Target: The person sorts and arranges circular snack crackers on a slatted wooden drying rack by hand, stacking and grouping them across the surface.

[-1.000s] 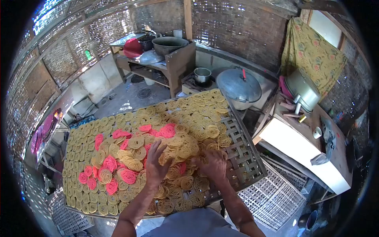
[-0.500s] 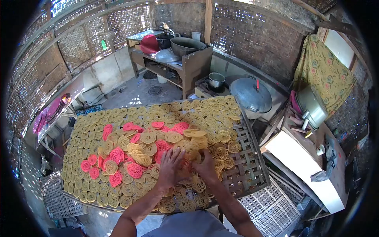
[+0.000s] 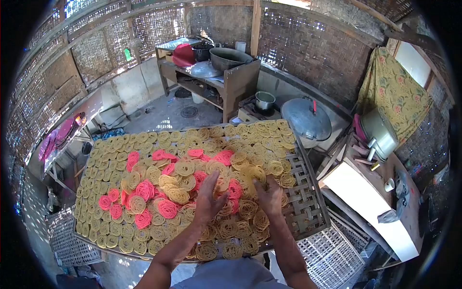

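Flat round coils of thin strands, like noodle nests, cover a woven tray. Most are dull yellow; a loose heap of yellow coils and pink coils lies over the middle. My left hand is over the heap's right part, thumb and fingers apart, beside pink coils. To its right, my right hand has thumb and fingers spread at a bright yellow coil, which is smeared by motion. I see no grip on it. Yellow coils lie along the near edge.
A wooden bench at the back holds a large dark pot. Right of it are a small pot and a large domed lid. Woven racks lie below the tray's right side. A metal pot rests at the right.
My hands have moved apart: the right went right and a little up, the left slightly up and right. The yellow coils that were raised between them now lie lower, and pink coils there are uncovered.
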### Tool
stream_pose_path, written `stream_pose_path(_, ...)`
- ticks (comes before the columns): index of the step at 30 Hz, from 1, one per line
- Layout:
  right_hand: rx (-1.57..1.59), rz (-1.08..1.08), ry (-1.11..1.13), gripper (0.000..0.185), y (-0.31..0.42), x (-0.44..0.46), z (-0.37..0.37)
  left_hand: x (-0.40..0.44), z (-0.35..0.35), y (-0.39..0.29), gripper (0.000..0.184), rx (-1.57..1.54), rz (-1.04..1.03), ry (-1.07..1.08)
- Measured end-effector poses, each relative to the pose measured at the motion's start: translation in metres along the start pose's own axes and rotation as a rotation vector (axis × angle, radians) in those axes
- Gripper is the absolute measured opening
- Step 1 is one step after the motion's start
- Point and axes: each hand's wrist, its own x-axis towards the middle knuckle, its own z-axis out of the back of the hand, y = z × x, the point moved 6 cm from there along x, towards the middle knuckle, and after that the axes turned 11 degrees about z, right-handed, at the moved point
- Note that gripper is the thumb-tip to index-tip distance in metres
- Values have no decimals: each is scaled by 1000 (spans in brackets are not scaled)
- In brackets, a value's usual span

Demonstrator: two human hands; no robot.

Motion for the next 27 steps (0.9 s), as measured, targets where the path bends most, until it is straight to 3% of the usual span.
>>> stream_pose_path(2,-280,-48,6,53,-16,-15,5,-6,-2,-1,93,188,34,76)
stream_pose_path(5,-496,124,80,77,20,-29,27,-27,9,-10,109,363,-24,208)
stream_pose_path(8,-463,230,410,93,46,-75,34,-66,28,-22,113,394,-104,348)
stream_pose_path(11,-336,429,733,101,51,-132,28,-114,28,-16,110,435,-64,622)
stream_pose_path(12,-364,394,839,105,48,-142,22,-128,27,-13,102,391,-68,640)
stream_pose_path(15,-414,433,909,109,39,-139,12,-142,21,-1,92,524,-167,719)
stream_pose_path(18,-351,457,998,111,43,-125,2,-131,24,-12,78,436,-132,724)
stream_pose_path(24,-191,462,838,101,30,-123,5,-119,13,-1,63,498,-300,537)
stream_pose_path(27,-197,421,697,95,36,-123,18,-112,21,-4,62,320,-185,366)
